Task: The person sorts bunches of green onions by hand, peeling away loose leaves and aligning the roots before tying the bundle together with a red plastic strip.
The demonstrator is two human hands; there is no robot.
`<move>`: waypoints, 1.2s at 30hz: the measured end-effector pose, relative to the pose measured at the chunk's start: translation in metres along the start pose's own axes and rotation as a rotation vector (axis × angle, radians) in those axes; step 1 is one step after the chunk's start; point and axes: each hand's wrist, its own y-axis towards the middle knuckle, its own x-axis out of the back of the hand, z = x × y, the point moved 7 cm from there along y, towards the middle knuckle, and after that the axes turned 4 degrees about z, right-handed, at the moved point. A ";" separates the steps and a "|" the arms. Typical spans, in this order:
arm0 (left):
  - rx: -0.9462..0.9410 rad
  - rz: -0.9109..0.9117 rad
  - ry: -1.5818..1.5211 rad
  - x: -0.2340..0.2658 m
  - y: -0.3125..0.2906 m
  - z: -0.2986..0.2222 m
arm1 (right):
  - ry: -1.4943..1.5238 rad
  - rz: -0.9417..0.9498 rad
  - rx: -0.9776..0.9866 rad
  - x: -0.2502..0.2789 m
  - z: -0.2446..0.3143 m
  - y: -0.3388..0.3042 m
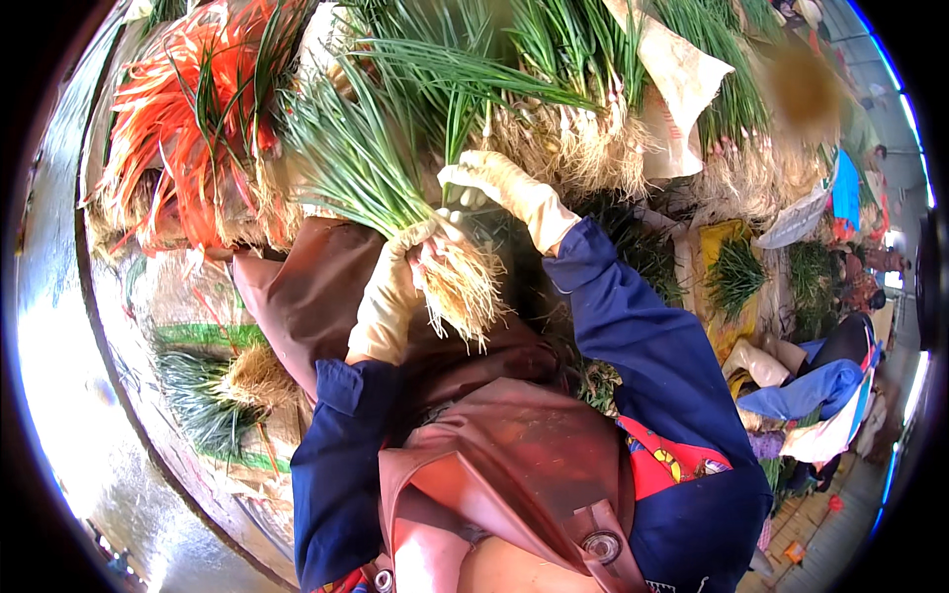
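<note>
My left hand [388, 301], in a cream glove, is closed round a bunch of spring onions [381, 183] above my brown apron. Their green leaves fan up and away to the left, while pinkish-white bulbs and long pale roots [463, 287] hang below the grip. Just right of the bunch, my right hand [509, 193], gloved alike, pinches a thin spring onion stalk [452, 138] between its fingertips. The glove partly hides the stalk's lower end. A large heap of spring onions [593, 138] lies beyond both hands, roots toward me.
Orange-red strips [183, 119] are heaped at the far left. Another tied-looking bunch [213, 395] rests on sacking to my left. On the right a small green bundle [734, 275] lies on a yellow sack. Farther right sits another person [806, 390] in blue sleeves.
</note>
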 end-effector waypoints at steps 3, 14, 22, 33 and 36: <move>0.041 -0.126 -0.047 -0.009 -0.002 0.008 | -0.201 0.025 0.013 0.004 0.001 -0.002; 0.128 -0.040 -0.110 -0.026 -0.040 -0.022 | -1.346 0.129 0.032 0.049 -0.001 -0.065; -0.002 0.053 -0.040 -0.046 -0.029 -0.032 | -1.414 -0.710 0.096 0.149 0.095 -0.090; 0.024 0.028 0.042 0.004 -0.026 -0.044 | -0.631 -0.239 -0.094 0.210 0.089 -0.032; 0.012 0.007 -0.055 0.006 -0.018 -0.039 | -0.219 -0.654 0.179 0.236 0.113 -0.055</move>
